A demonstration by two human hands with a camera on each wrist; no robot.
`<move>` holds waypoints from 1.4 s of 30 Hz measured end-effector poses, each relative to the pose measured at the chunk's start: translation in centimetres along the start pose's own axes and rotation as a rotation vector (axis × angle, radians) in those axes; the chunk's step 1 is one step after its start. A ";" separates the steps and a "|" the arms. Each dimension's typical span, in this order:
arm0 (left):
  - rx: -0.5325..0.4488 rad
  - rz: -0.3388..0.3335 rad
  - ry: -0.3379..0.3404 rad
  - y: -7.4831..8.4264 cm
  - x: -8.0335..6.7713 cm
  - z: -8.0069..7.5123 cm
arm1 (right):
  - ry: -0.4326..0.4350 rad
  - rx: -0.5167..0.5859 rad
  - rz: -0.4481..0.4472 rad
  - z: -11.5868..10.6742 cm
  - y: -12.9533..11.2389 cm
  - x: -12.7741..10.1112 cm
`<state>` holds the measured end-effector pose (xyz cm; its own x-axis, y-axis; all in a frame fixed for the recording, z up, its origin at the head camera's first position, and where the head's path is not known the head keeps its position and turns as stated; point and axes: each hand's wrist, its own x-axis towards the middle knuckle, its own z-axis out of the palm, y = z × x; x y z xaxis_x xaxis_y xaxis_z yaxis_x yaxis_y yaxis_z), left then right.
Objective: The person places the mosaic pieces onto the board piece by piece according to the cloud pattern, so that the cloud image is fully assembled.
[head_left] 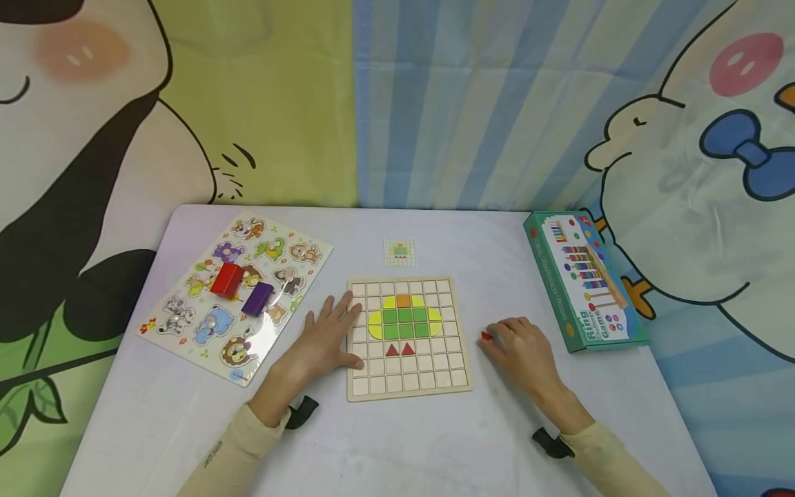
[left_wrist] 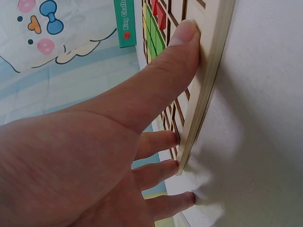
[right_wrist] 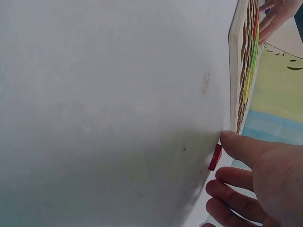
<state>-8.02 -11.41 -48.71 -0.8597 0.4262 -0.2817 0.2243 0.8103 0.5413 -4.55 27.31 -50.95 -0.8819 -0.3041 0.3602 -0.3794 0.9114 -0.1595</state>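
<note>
Left hand (head_left: 326, 342) lies flat on the left edge of the wooden grid board (head_left: 406, 386), fingers spread and straight; the left wrist view shows the thumb (left_wrist: 182, 40) pressing on the board's frame, the other fingertips on the edge and the counter (head_left: 404, 449).

Right hand (head_left: 518, 345) rests on the counter at 3 o'clock from the board, just beside it but apart. Fingers curled; thumb and forefinger appear to pinch a small red tile (head_left: 486, 336), though the right wrist view shows the tile (right_wrist: 215, 157) on edge against the counter at the thumb tip, so a full grip is not certain.

Board holds a pattern: orange square on top, green squares in the middle, yellow curved pieces at the sides, two red triangles (head_left: 400, 349) below.

Pattern card (head_left: 399, 252) at 12 o'clock from the board. Animal puzzle (head_left: 236, 297) at 9 o'clock, carrying a red block (head_left: 226, 279) and a purple block (head_left: 257, 298). Green game box (head_left: 584, 279) at 3 o'clock.
</note>
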 end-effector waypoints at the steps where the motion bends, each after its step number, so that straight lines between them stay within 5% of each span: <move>1: 0.000 -0.001 0.000 0.0 0.0 0.0 | -0.003 -0.003 0.006 0.1 0.0 -0.1; 11: -0.009 -0.008 -0.004 0.1 -0.1 -0.1 | -0.020 0.001 0.057 0.3 -0.6 -0.2; 24: -0.015 -0.011 -0.008 0.1 0.0 -0.1 | 0.032 0.072 -0.004 0.5 -0.6 0.2; 33: -0.008 -0.011 -0.008 0.0 0.0 0.0 | 0.098 0.184 -0.140 0.6 -2.4 2.4; 42: -0.009 -0.012 -0.005 0.1 0.0 -0.1 | 0.029 0.189 -0.317 1.4 -5.9 4.5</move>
<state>-8.00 -11.39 -48.62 -0.8600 0.4184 -0.2923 0.2096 0.8117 0.5452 -6.67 20.19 -49.63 -0.7047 -0.5531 0.4444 -0.6802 0.7048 -0.2014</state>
